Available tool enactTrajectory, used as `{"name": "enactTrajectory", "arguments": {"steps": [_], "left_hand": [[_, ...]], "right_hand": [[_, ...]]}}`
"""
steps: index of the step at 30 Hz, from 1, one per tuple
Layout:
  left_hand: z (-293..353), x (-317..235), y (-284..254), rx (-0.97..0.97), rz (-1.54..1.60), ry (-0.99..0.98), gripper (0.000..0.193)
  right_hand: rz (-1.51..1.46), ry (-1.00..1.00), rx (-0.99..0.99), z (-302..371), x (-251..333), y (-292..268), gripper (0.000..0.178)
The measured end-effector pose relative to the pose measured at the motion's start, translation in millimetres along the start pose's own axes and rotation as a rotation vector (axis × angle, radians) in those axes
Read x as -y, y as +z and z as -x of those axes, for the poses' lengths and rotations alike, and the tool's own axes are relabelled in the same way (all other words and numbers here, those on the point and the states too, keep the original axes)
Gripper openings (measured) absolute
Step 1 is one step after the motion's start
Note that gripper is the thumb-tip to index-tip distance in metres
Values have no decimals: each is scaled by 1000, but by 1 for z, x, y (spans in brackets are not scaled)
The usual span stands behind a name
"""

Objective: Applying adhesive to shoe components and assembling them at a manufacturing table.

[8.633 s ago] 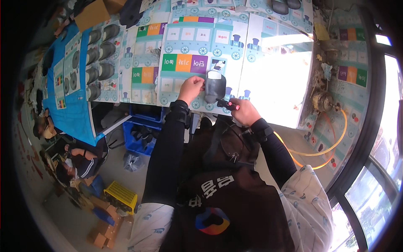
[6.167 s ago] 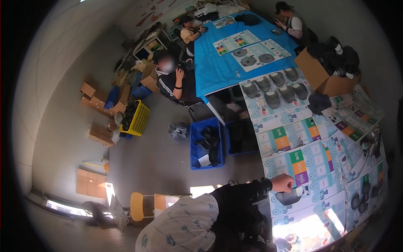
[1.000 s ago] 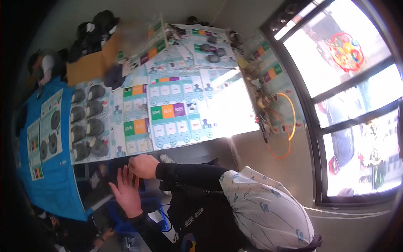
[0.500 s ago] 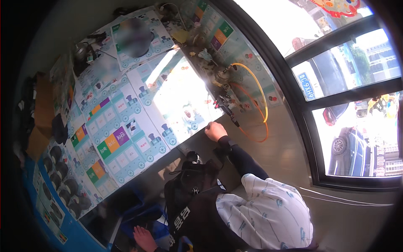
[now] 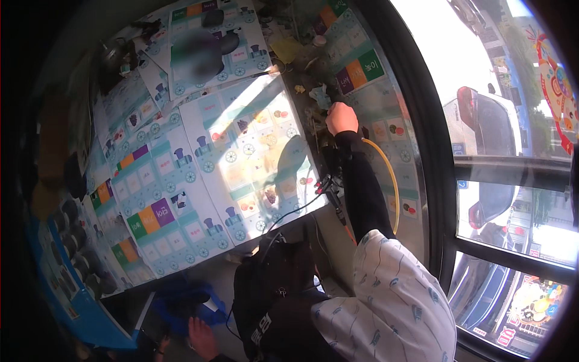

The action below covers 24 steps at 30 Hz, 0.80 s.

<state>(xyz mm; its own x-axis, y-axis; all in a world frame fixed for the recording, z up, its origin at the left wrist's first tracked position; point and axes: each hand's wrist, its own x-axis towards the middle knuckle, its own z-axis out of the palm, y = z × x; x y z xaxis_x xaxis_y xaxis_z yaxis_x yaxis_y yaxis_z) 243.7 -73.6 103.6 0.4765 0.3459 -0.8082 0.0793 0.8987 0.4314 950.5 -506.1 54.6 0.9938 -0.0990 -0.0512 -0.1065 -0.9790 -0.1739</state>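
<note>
My right hand reaches out past the table's right edge, over a cluttered strip beside the window. Its fingers curl downward and away, so whatever they hold is hidden. Close to its fingertips lies a crumpled pale-blue scrap. Below my right forearm, a black-and-red hose fitting sits at the table corner, joined to an orange hose. My left hand hangs low by a blue bin, fingers stretched and apart, with nothing seen in it.
Printed train-pattern sheets cover the table. Dark rounded pieces lie in rows at the left. A yellow hose loops near the window frame. A thin black cord crosses the near table edge. A blurred dark round object stands at the back.
My right hand has moved from the near table corner farther away along the right side. A black cord now crosses the table edge. The view has shifted; my left hand stays low.
</note>
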Motion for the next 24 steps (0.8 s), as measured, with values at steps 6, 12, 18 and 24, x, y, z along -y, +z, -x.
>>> {"name": "enactTrajectory", "arguments": {"steps": [6, 12, 18, 24], "left_hand": [[21, 26, -52, 95, 151, 90, 45], [8, 56, -112, 40, 311, 87, 43], [34, 7, -162, -355, 312, 517, 35], [23, -56, -295, -822, 154, 933, 26]], "right_hand": [[391, -12, 393, -118, -47, 58, 26], [492, 19, 486, -163, -119, 155, 43], [667, -467, 545, -180, -76, 174, 57], [553, -328, 372, -162, -47, 125, 52]]}}
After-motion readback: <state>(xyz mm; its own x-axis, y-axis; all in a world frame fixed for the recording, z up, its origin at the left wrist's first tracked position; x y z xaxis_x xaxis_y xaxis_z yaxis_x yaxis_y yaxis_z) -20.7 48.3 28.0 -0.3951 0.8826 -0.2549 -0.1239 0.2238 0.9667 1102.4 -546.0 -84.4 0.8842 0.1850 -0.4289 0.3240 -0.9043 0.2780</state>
